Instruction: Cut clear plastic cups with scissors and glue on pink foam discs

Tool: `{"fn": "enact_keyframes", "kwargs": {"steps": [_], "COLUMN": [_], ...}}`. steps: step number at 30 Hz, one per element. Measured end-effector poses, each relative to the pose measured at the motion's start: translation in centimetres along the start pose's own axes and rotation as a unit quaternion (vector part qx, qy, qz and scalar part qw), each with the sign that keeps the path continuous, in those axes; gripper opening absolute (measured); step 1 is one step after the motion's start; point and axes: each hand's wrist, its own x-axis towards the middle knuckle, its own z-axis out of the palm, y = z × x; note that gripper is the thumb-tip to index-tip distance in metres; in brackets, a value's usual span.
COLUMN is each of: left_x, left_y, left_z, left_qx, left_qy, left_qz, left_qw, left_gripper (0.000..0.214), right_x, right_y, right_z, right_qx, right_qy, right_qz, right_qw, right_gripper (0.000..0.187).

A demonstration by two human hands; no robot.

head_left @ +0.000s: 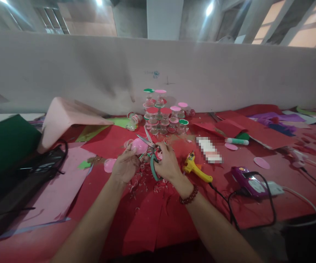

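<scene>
My left hand [125, 164] grips a round pink piece [139, 146] that looks like a clear plastic cup with a pink disc on it. In my right hand [169, 164] is a pair of scissors [154, 166] with green handles, its blades parted and pointing at the pink piece. Another cup with a pink face [110, 165] lies just left of my left hand. Small paper trimmings [136, 188] are scattered under both hands. Beyond them rises a stack of clear cups [163, 126] topped with red, pink and green discs.
A yellow glue gun [196, 170] lies right of my right hand, its cord running to a purple power strip [248, 182]. Red paper sheets [108, 140], a glue stick [237, 141] and a loose pink disc [262, 163] lie around. A black bag [23, 182] sits left; a pale wall [92, 73] stands behind.
</scene>
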Motion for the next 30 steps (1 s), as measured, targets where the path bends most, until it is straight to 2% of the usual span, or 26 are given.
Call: {"fn": "enact_keyframes", "kwargs": {"steps": [5, 20, 30], "left_x": [-0.1, -0.4, -0.4], "left_y": [0.0, 0.4, 0.4], "left_z": [0.1, -0.5, -0.9], "left_qx": [0.005, 0.001, 0.005], "left_qy": [-0.009, -0.019, -0.015], "left_qz": [-0.004, -0.008, -0.011], "left_qw": [1.000, 1.000, 1.000], "left_gripper": [0.032, 0.025, 0.005], "right_x": [0.0, -0.1, -0.1], "right_y": [-0.2, -0.3, -0.3], "right_z": [-0.2, -0.4, -0.6], "right_qx": [-0.008, 0.019, 0.026], "right_qy": [0.005, 0.012, 0.005], "right_qz": [-0.013, -0.056, -0.085], "right_qw": [1.000, 0.998, 0.996], "right_gripper": [0.044, 0.045, 0.047]}}
